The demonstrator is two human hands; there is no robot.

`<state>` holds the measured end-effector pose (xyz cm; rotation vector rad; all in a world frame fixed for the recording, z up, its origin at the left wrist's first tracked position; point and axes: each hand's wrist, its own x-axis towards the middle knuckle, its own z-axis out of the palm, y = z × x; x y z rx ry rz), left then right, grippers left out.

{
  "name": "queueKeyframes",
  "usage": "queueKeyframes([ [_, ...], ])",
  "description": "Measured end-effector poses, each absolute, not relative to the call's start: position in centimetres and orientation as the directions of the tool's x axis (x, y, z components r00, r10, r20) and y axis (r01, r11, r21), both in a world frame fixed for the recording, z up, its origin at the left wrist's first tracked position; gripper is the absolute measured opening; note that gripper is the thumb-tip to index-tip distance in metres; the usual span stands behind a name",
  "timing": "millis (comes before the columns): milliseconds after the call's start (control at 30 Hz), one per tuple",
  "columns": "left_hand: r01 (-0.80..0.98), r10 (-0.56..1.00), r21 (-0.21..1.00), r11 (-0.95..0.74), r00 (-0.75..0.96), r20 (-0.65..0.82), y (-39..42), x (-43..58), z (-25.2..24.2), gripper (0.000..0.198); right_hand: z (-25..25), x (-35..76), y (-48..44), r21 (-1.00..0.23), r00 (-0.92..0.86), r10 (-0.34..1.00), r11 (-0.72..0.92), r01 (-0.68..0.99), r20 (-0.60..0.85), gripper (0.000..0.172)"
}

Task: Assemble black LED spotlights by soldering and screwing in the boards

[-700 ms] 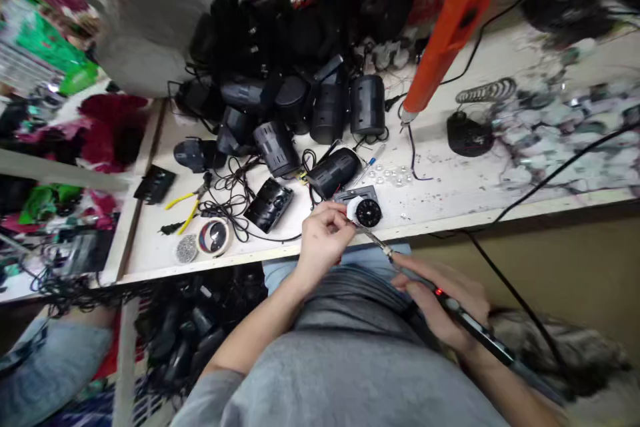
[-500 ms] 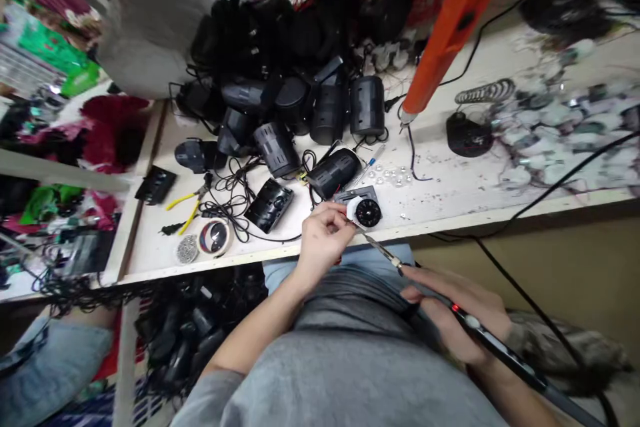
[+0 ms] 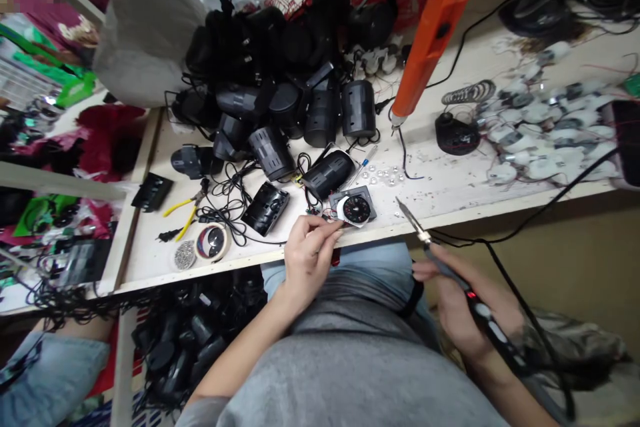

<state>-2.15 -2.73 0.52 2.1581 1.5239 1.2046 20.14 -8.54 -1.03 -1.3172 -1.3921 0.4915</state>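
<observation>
A round black dial with a white edge [image 3: 357, 209] sits on a small grey square plate [image 3: 367, 197] at the table's front edge. My left hand [image 3: 310, 257] rests just below it, fingertips against the dial's lower left, close to thin wires. Whether those fingers pinch a wire is hidden. My right hand [image 3: 463, 303] is shut around a black soldering iron [image 3: 475, 300] with a lit red light. Its metal tip [image 3: 403, 210] points up and left, in the air, apart from the dial.
Several black cylindrical housings [image 3: 327, 175] and tangled cables crowd the white table [image 3: 440, 173]. Nearby lie yellow-handled pliers [image 3: 185, 210], a tape roll [image 3: 211, 242], a small screwdriver [image 3: 363, 167], and an orange electric tool [image 3: 435, 33]. White wired modules [image 3: 540, 127] lie to the right.
My right hand has drawn the soldering iron rightward, away from the dial. My left hand has moved slightly left and down, leaving more of the dial showing.
</observation>
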Motion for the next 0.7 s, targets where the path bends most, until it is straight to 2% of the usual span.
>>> queueKeyframes([
  [100,0.674,0.866,0.607,-0.422,0.101,0.490,-2.9,-2.0,0.4,0.012,-1.2,19.3,-7.7,-0.840,0.170,0.866,0.381,0.386,0.471,0.039],
  [267,0.650,0.902,0.666,-0.364,0.069,0.426,-2.8,-1.6,0.8,0.010,-1.0,19.1,-7.2,-0.811,0.111,0.853,0.435,0.391,0.511,0.041],
  [467,0.662,0.905,0.657,-0.362,0.080,0.418,-2.7,-1.0,1.0,0.010,-1.2,20.2,-8.1,-0.770,0.040,0.829,0.499,0.398,0.558,0.043],
  [600,0.707,0.892,0.613,-0.354,0.059,0.448,-2.5,-0.6,0.5,0.012,0.1,20.8,-8.0,-0.722,-0.076,0.800,0.573,0.388,0.595,0.046],
  [700,0.689,0.897,0.637,-0.345,0.042,0.440,-2.3,-0.5,0.1,0.010,1.5,21.0,-7.5,-0.676,-0.223,0.778,0.623,0.394,0.587,0.049],
])
